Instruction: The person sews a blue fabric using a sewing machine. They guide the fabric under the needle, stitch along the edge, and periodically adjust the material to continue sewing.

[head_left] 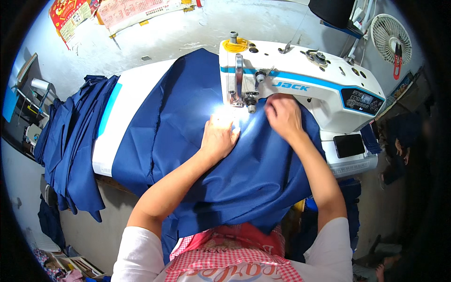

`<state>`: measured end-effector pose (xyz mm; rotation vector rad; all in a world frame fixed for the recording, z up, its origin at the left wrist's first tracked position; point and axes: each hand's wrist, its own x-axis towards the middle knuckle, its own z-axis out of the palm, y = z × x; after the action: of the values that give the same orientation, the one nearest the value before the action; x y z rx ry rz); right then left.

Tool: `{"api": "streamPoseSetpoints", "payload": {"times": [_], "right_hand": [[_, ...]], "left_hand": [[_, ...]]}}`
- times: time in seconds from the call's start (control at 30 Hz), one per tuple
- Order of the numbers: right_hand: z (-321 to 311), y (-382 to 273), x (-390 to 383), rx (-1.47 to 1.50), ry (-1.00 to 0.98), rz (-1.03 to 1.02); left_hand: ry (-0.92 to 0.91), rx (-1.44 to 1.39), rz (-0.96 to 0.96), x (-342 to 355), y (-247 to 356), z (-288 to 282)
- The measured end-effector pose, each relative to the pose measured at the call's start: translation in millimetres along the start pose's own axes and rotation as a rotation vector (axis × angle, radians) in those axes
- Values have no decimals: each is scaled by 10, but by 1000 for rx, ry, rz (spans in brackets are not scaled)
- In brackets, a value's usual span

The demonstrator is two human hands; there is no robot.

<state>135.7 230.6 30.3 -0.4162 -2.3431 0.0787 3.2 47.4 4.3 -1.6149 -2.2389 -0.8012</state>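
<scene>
A large sheet of navy blue fabric (235, 188) drapes over the bed of a white sewing machine (300, 84) and hangs down over my lap. My left hand (217, 139) is closed on the fabric just in front of the needle area, and lamp glare washes out its fingertips. My right hand (284, 115), slightly blurred, has its fingers curled on the cloth under the machine's arm. The needle and presser foot are lost in the bright light.
Folded navy fabric pieces (77, 141) hang over the table's left end. A dark phone (349, 145) lies at the machine's right base. Red-handled snips (398, 61) hang by a white fan (387, 35). Another person's hand (399, 146) shows at far right.
</scene>
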Motion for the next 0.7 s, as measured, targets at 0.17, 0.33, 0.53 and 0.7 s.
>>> {"api": "streamPoseSetpoints", "payload": {"times": [0.17, 0.33, 0.53, 0.7], "right_hand": [[-772, -1025, -619, 262, -583, -260], [-580, -1008, -965, 252, -487, -226], [-629, -127, -576, 66, -467, -239], [-521, 47, -132, -268, -537, -98]], "left_hand": [[5, 16, 49, -8, -51, 12], [-327, -275, -93, 157, -371, -69], [-158, -156, 252, -36, -385, -210], [-38, -4, 75, -217, 101, -79]]}}
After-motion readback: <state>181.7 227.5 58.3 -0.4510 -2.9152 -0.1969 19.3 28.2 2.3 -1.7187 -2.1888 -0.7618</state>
